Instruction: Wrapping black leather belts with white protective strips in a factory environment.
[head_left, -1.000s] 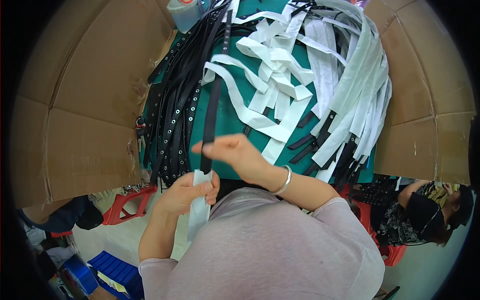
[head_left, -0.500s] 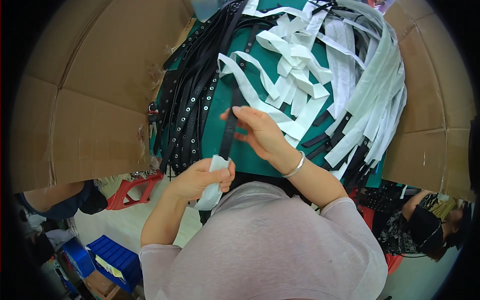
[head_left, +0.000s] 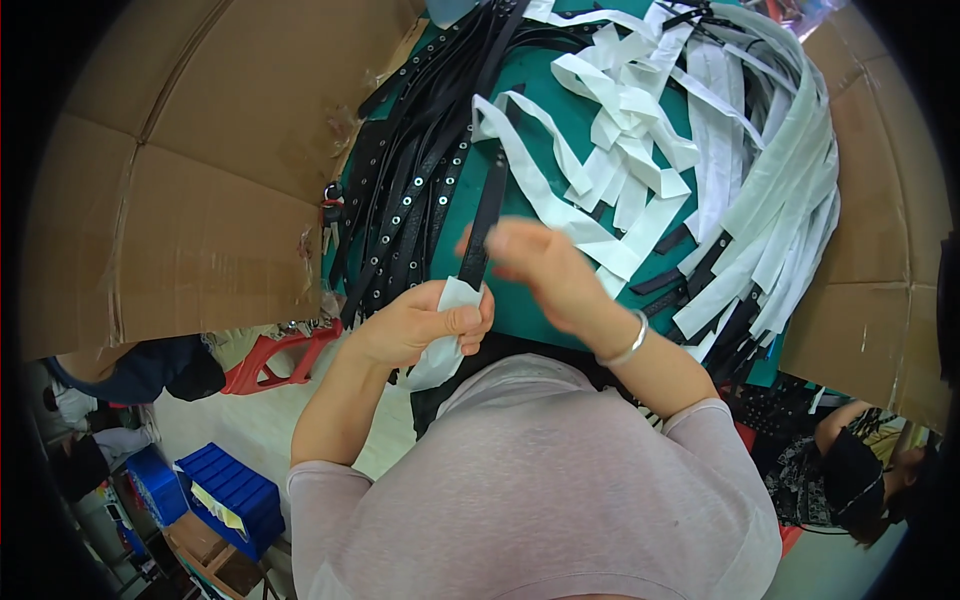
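Note:
My left hand point(head_left: 425, 325) is closed round the lower end of a black belt strap point(head_left: 485, 218), where a white sleeve point(head_left: 460, 294) covers it. The sleeve's loose end hangs below my fist. From there the bare strap runs up and away across the green table. Beside the strap, on its right, is my right hand point(head_left: 552, 275), its fingers smeared by motion; whether they touch the strap cannot be told. A silver bangle circles that wrist. A curled white strip point(head_left: 535, 190) lies just beyond it.
Black straps with metal eyelets point(head_left: 400, 200) lie bundled on the left of the green table point(head_left: 525, 310). Loose white strips point(head_left: 640, 150) and sleeve-covered straps point(head_left: 780, 200) heap on the right. Cardboard walls point(head_left: 220, 230) flank both sides. Other people sit beyond.
The whole view has shifted, so the table contents sit farther right. My right hand no longer pinches the strap visibly; it has come down closer to my left hand and is blurred.

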